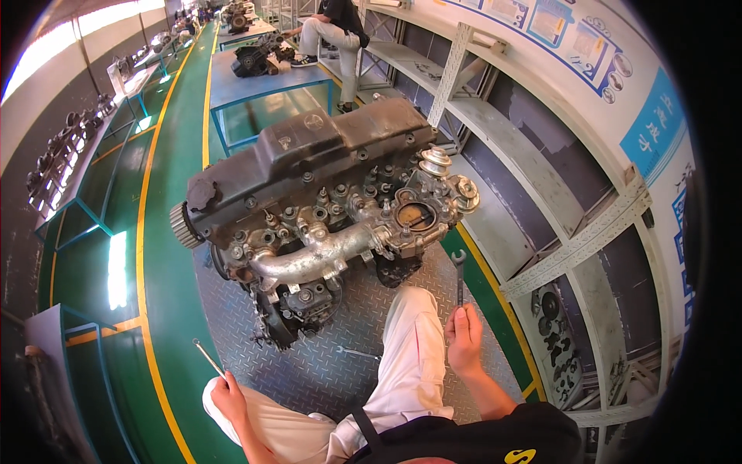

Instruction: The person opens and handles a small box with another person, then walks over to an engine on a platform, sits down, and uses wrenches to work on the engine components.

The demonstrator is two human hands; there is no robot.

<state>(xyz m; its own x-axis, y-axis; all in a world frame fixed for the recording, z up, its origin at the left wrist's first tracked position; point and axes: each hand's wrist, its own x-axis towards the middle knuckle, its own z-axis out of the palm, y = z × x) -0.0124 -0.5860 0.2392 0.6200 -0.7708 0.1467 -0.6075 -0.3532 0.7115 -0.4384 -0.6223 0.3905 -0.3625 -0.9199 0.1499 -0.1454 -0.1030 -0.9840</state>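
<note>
Left hand: grasps thin metal rod | Right hand: grasps open-end wrench, upright | Engine: far, on checker-plate floor

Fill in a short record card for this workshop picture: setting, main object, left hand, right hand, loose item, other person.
Setting: workshop aisle, green floor with yellow lines, steel tread plate
Main object: engine standing on the plate
Left hand: holds a thin metal rod
Right hand: holds an open-end wrench upright
Loose item: small wrench lying on the plate
Other person: seated in the background, by a blue workbench
</note>
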